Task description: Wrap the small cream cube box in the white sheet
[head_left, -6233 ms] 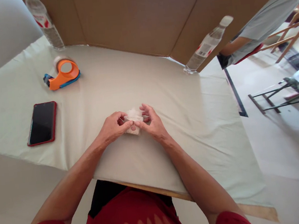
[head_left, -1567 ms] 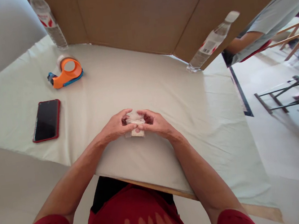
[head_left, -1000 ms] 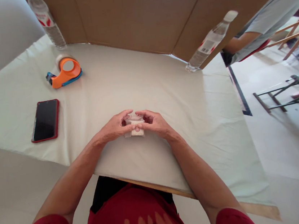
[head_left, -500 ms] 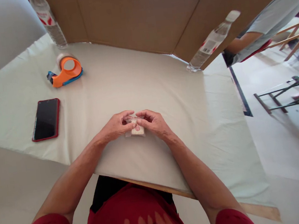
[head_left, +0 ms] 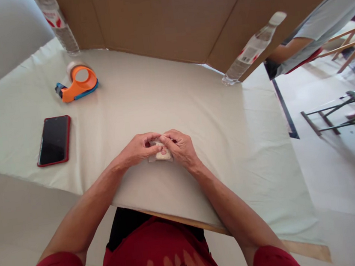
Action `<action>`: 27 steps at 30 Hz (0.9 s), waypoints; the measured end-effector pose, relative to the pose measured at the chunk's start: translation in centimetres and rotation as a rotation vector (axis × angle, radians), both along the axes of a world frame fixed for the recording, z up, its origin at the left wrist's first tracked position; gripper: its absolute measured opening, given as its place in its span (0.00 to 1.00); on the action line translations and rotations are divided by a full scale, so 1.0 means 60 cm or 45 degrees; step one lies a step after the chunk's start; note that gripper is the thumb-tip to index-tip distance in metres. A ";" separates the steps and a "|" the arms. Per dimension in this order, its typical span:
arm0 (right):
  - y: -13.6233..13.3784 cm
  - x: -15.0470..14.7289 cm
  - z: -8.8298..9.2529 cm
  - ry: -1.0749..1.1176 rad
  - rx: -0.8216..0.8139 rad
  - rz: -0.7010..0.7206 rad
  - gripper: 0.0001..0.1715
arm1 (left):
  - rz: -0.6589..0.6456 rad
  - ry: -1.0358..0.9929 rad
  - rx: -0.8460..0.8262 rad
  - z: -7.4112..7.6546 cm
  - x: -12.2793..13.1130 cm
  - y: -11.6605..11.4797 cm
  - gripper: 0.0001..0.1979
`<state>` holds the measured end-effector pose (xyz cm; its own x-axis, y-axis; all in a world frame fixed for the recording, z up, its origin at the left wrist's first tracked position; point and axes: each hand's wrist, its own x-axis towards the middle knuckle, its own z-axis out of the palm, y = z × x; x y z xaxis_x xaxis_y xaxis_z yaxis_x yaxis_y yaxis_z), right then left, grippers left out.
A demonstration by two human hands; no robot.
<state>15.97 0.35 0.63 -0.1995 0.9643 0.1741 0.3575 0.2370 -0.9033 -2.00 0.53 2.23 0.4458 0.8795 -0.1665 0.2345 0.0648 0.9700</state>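
The small clear packet (head_left: 161,154) is resting on the tablecloth (head_left: 166,91) near the front edge. The left hand (head_left: 137,149) is pinching its left edge between thumb and forefinger, and the right hand (head_left: 181,148) is curling its fingers over the top, covering more of it than half a second ago. The white tuft that was sticking up seconds earlier is no longer showing, so the pressing-down appears well along. The phone (head_left: 53,140) and tape dispenser (head_left: 77,82) are lying unmoved, well apart to the left.

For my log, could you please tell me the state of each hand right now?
Left hand: closed on the small packet.
Right hand: closed on it too.
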 end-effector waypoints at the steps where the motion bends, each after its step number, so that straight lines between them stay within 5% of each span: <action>1: -0.001 -0.002 0.002 -0.015 0.001 0.010 0.16 | -0.006 -0.005 0.007 0.001 0.000 0.000 0.18; 8: 0.004 0.017 0.022 0.148 -0.191 -0.053 0.20 | 0.036 -0.022 -0.070 -0.003 0.000 0.001 0.25; 13: 0.012 0.038 0.026 0.205 -0.363 0.061 0.19 | 0.053 -0.058 -0.115 -0.003 -0.001 0.001 0.27; 27: 0.012 0.013 0.018 0.107 -0.226 0.017 0.12 | 0.018 -0.062 -0.086 -0.004 -0.002 -0.001 0.22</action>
